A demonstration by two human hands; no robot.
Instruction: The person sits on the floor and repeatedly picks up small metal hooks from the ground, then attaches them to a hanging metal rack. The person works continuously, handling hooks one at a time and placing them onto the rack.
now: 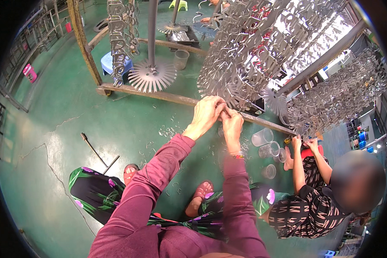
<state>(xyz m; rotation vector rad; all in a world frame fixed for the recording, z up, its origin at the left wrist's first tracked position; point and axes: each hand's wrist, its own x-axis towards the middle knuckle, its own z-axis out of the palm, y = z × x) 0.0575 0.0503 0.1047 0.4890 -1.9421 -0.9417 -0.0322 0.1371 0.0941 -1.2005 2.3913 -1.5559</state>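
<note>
Just beyond the fingers (218, 102), metal hooks (236, 64).

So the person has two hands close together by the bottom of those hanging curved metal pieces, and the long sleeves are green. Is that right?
Not quite: the long sleeves are maroon, not green, as the head view shows. The left hand and right hand are indeed close together by the bottom of the hanging curved metal pieces.

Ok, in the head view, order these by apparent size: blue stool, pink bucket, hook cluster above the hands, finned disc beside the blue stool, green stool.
1. Hook cluster
2. Finned disc
3. Blue stool, partly hidden
4. Pink bucket and green stool: too alike to rank
</note>
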